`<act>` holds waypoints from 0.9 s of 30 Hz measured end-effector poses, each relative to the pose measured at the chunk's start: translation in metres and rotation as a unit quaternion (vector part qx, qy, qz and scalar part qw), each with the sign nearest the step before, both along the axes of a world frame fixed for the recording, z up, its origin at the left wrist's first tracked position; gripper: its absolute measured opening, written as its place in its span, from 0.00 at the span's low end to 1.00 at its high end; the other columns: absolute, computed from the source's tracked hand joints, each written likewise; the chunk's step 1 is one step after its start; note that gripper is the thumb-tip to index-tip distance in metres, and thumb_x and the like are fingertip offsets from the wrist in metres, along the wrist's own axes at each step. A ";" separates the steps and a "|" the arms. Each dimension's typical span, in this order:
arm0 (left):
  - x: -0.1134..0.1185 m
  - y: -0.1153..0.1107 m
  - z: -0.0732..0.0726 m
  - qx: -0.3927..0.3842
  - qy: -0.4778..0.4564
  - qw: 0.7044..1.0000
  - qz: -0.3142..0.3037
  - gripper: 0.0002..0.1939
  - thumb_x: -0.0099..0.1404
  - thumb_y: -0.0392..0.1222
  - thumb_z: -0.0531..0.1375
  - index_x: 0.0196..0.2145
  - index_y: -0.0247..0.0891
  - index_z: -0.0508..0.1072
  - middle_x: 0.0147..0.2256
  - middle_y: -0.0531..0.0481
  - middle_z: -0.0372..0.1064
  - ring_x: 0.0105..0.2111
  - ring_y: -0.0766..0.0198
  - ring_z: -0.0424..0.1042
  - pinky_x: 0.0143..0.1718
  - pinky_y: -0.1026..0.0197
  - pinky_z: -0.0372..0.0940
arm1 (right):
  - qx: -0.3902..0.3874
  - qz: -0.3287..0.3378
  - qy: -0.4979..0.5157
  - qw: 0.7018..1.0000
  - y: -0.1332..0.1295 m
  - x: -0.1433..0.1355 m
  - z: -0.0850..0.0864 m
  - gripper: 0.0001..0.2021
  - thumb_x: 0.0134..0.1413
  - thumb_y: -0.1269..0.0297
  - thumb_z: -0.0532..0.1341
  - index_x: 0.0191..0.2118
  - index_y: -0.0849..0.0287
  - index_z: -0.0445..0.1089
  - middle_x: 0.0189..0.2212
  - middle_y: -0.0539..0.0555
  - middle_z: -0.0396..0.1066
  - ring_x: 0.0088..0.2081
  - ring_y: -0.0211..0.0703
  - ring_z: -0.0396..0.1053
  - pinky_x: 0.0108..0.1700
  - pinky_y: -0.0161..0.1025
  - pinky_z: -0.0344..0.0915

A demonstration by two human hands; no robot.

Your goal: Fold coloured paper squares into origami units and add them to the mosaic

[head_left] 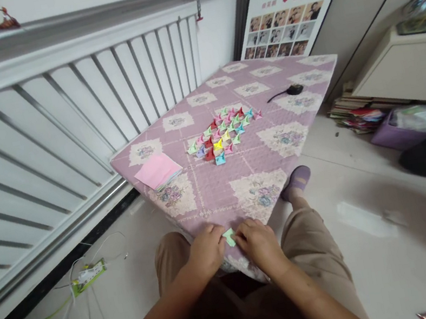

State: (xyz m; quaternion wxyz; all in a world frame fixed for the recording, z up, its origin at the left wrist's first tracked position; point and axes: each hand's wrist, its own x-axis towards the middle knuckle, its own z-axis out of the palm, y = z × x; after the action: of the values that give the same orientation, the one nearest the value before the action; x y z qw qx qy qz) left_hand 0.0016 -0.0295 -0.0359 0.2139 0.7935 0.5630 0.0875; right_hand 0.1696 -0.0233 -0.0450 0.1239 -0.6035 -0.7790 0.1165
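A small piece of green folded paper [229,237] lies between my hands, just above the near corner of the table. My left hand [208,248] pinches its left side, and my right hand [257,239] has its fingers closed at the right side. Farther up the cloth sit several small folded-paper figures [218,146] in green, pink, red, yellow and blue, set in rough rows. To their left rests a stack of square paper [158,170] with a pink sheet on top. The fold details of the green piece are too small to make out.
The purple flowered tablecloth [218,186] covers the table, which stands against a white radiator [105,107]. A black object with a thin tail [294,89] lies near the right edge. A power strip [89,275] with cables is on the floor at left; a purple bin [397,129] stands at right.
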 end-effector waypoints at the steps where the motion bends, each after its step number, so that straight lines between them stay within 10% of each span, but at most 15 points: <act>1: 0.002 0.003 0.002 -0.009 0.006 1.000 0.019 0.11 0.67 0.38 0.52 0.45 0.40 0.70 0.43 0.47 0.68 0.42 0.61 0.67 0.45 0.60 0.62 | 0.000 -0.001 0.002 1.000 0.000 0.001 0.000 0.06 0.55 0.62 0.61 0.28 0.55 0.69 0.33 0.52 0.71 0.38 0.45 0.65 0.37 0.39 0.53; 14: 0.011 0.022 -0.001 0.003 0.009 1.000 0.022 0.06 0.59 0.39 0.61 0.35 0.38 0.69 0.37 0.49 0.69 0.40 0.60 0.67 0.42 0.59 0.61 | 0.056 0.012 0.038 0.998 0.000 0.004 -0.006 0.09 0.55 0.66 0.60 0.43 0.53 0.70 0.36 0.53 0.72 0.38 0.44 0.67 0.38 0.38 0.56; 27: 0.004 0.013 0.002 -0.046 -0.087 0.995 0.003 0.04 0.63 0.38 0.57 0.33 0.38 0.71 0.31 0.53 0.70 0.33 0.66 0.67 0.33 0.64 0.59 | 0.006 0.065 0.158 0.985 0.001 0.007 -0.009 0.03 0.54 0.69 0.59 0.31 0.56 0.68 0.28 0.48 0.70 0.34 0.41 0.66 0.39 0.38 0.55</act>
State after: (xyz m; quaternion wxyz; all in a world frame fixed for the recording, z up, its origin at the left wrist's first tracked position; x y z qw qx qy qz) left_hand 0.0056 -0.0165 -0.0341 0.2978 0.7707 0.5479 0.1309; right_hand 0.1771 -0.0228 -0.0539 0.2407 -0.5249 -0.7880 0.2133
